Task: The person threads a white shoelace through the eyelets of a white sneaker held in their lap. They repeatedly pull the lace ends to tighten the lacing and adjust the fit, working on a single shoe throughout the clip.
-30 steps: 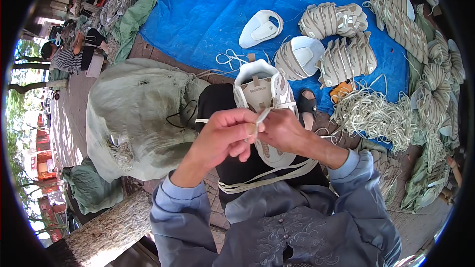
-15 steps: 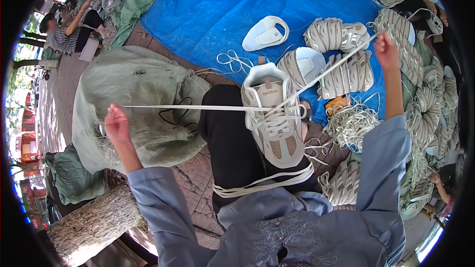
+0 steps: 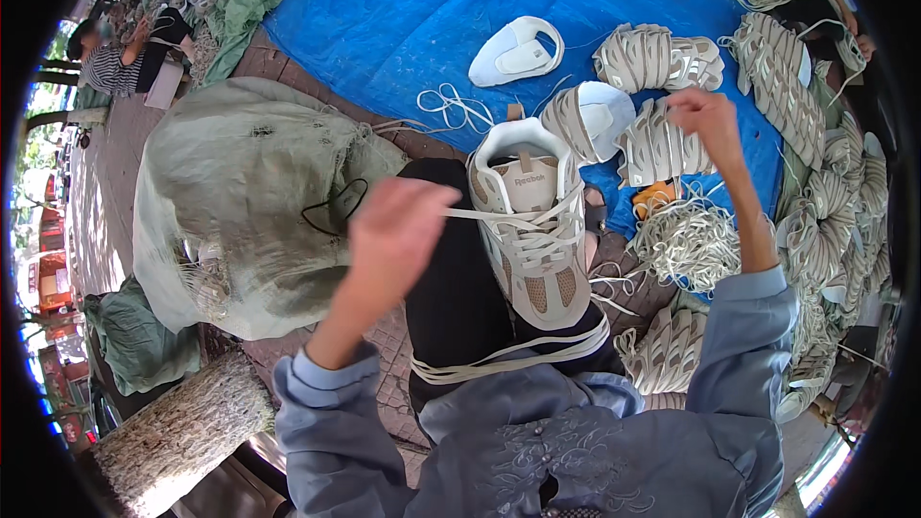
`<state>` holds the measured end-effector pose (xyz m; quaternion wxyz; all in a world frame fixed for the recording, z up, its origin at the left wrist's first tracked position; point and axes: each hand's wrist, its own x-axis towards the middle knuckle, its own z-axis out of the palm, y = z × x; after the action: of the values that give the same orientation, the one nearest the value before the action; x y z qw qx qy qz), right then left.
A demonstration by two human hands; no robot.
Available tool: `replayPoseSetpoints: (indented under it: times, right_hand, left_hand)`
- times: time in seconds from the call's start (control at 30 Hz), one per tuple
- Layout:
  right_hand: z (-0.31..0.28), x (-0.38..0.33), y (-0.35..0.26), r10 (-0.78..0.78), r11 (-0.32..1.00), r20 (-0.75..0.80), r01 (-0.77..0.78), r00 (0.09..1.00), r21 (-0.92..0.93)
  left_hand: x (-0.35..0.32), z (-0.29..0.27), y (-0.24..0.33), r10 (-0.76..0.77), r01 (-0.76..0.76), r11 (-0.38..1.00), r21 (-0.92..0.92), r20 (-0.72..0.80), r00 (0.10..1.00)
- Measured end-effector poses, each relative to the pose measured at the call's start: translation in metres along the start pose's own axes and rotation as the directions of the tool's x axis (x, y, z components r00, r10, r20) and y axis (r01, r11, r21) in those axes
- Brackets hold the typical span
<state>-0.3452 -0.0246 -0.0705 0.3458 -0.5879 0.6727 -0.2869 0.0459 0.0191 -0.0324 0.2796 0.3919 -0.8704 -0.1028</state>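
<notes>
A beige and white sneaker (image 3: 529, 225) rests on my black-trousered lap, toe toward me, with a white lace (image 3: 518, 214) threaded through its eyelets. My left hand (image 3: 395, 235) is just left of the shoe, pinching one end of the lace. My right hand (image 3: 705, 117) is raised to the upper right of the shoe and grips the other lace end, which runs taut down to the eyelets. A white strap (image 3: 508, 360) loops around my thighs below the shoe.
A big grey-green sack (image 3: 245, 201) lies to my left. A blue tarp (image 3: 422, 0) ahead carries a white shoe upper (image 3: 516, 50), stacked uppers (image 3: 657, 58) and loose laces (image 3: 686, 240). More stacks (image 3: 844, 201) line the right. A person (image 3: 120, 58) sits far left; a log (image 3: 177, 432) lies near.
From working close together at the shoe's tongue, my hands pulled the lace wide apart. My left hand has now come back in beside the shoe; my right hand is lower and nearer.
</notes>
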Motion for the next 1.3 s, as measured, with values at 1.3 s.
replayPoseSetpoints:
  times: [1.3]
  right_hand:
    - [0.086,-0.044,-0.072,-0.863,0.3,0.248,0.841,0.44,-0.45]
  left_hand:
    - [-0.03,0.077,0.026,0.095,-0.093,0.967,0.236,0.003,0.996]
